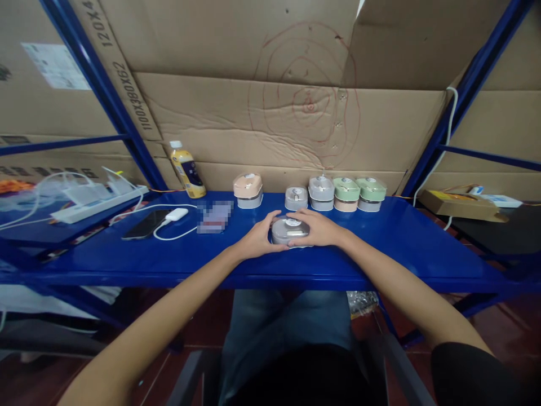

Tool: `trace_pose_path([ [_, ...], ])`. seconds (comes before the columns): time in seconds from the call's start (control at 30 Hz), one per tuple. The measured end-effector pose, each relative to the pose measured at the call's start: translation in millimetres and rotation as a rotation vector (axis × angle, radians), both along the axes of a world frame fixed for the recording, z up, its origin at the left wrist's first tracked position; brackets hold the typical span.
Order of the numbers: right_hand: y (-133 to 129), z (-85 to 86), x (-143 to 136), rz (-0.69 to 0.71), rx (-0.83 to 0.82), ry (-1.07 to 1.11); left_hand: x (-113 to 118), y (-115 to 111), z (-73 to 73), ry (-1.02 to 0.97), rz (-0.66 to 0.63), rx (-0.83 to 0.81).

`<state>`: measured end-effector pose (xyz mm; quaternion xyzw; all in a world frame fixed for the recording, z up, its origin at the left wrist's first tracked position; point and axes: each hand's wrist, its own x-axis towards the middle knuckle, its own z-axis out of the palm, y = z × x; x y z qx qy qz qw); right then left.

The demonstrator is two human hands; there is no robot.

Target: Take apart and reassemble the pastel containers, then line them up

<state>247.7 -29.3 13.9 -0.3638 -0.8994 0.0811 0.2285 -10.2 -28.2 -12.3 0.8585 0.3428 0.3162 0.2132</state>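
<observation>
A grey lidded box (pixel 289 230) sits on the blue shelf top (pixel 401 237) right in front of me. My left hand (pixel 257 237) grips its left side and my right hand (pixel 320 228) wraps over its right side and top. Behind it stands a row of similar boxes: a peach one (pixel 248 190), a small grey one (pixel 296 198), a taller grey one (pixel 321 192), and two green ones (pixel 346 193) (pixel 371 193).
A yellow bottle (pixel 187 170) leans at the back left. A phone (pixel 146 224) with a white charger (pixel 176 215) and cable lies left, beside a power strip (pixel 97 204). Cardboard sheets (pixel 296 113) form the back wall. A flat box (pixel 459 204) lies right.
</observation>
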Motion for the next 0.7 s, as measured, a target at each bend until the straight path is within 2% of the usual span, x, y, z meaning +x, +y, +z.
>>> trace_pose_path([
  [0.13,1.1,-0.4,3.4,0.002,-0.025,0.012,-0.7,-2.5,4.2,0.007,-0.006,0.111],
  [0.2,3.2,2.4,8.0,-0.023,-0.009,0.059,-4.1,-4.0,6.8,-0.008,0.041,0.135],
  [0.3,9.4,11.5,21.5,-0.098,0.075,0.241,-11.7,-3.5,12.5,-0.047,0.239,0.157],
  [0.43,19.8,25.9,45.2,-0.299,0.255,0.459,-9.2,9.8,26.9,-0.143,0.555,0.209],
  [0.53,25.6,29.8,55.8,-0.398,0.308,0.517,15.1,31.3,43.0,-0.178,0.661,0.244],
  [0.7,29.6,26.8,56.6,-0.414,0.317,0.515,84.8,68.9,64.0,-0.109,0.823,0.116],
])
